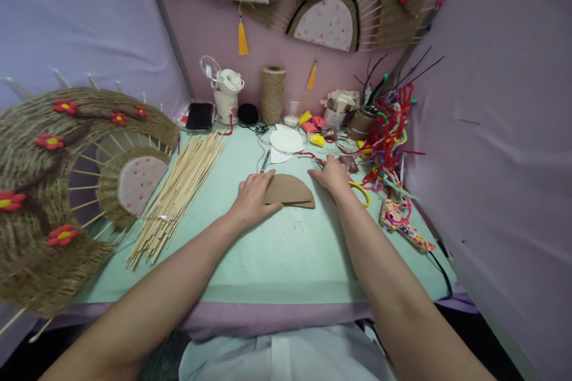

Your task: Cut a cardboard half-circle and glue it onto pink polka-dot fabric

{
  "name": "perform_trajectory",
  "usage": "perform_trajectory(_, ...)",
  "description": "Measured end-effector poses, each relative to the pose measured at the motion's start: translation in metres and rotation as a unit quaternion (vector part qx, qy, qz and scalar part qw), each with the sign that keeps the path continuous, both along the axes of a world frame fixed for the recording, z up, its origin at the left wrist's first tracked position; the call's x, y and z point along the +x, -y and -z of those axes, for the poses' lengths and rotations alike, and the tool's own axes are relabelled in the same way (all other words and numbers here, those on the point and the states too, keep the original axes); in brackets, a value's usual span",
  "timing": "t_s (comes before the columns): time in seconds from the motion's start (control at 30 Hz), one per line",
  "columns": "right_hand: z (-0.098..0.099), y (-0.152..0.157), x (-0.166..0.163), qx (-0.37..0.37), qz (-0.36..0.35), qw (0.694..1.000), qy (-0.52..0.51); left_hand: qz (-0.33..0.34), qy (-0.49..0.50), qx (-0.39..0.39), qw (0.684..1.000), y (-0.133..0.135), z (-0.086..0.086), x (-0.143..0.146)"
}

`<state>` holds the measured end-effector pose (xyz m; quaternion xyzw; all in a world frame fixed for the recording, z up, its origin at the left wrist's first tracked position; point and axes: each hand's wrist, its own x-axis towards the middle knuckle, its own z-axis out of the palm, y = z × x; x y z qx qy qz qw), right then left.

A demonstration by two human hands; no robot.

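My left hand (254, 197) grips the left end of brown cardboard half-circles (290, 189), fingers over the top edge and thumb along the straight lower edge. Two layers show at the right corner, slightly apart. To the right of the cardboard, my right hand (333, 177) is low over the table, thumb stretched left and apart from the fingers. Just beyond its fingertips lies a small dark red item (319, 162), too small to name. Yellow loop handles (361, 193), like those of scissors, show beside the right wrist. A pen-like tool (265, 161) lies behind the left hand.
Bamboo sticks (176, 193) lie in a bundle at left, beside a large twine-covered fan (84, 178). White paper pieces (286, 140), a twine spool (272, 95) and a floral pot (227, 97) stand behind. Coloured pipe cleaners (393, 137) and a patterned glue gun (404, 226) are at right.
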<state>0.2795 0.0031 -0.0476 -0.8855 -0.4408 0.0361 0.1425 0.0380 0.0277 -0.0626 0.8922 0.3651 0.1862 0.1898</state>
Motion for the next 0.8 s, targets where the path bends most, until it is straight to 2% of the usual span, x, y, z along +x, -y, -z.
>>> perform_trajectory(0.17,0.003,-0.008,0.004,0.032,-0.005,0.999,0.025,-0.005,0.043,0.023,0.999,-0.001,-0.004,-0.003)
perform_trajectory(0.27,0.004,-0.008,0.012,0.077,-0.012,0.997,-0.007,-0.078,0.111,0.031,0.99,-0.008,-0.01,-0.008)
perform_trajectory(0.37,0.001,-0.005,0.019,0.143,-0.014,0.988,-0.061,-0.167,0.187,0.022,0.968,-0.017,-0.016,-0.015)
perform_trajectory(0.47,-0.005,0.006,0.023,0.199,0.002,0.976,-0.087,-0.209,0.223,0.007,0.952,-0.022,-0.018,-0.02)
perform_trajectory(0.63,-0.007,0.032,0.02,0.272,-0.006,0.954,-0.13,-0.22,0.213,0.003,0.952,-0.023,-0.016,-0.02)
perform_trajectory(0.8,0.004,0.04,0.013,0.28,-0.034,0.922,-0.264,-0.259,0.126,0.009,0.958,-0.03,-0.014,-0.023)
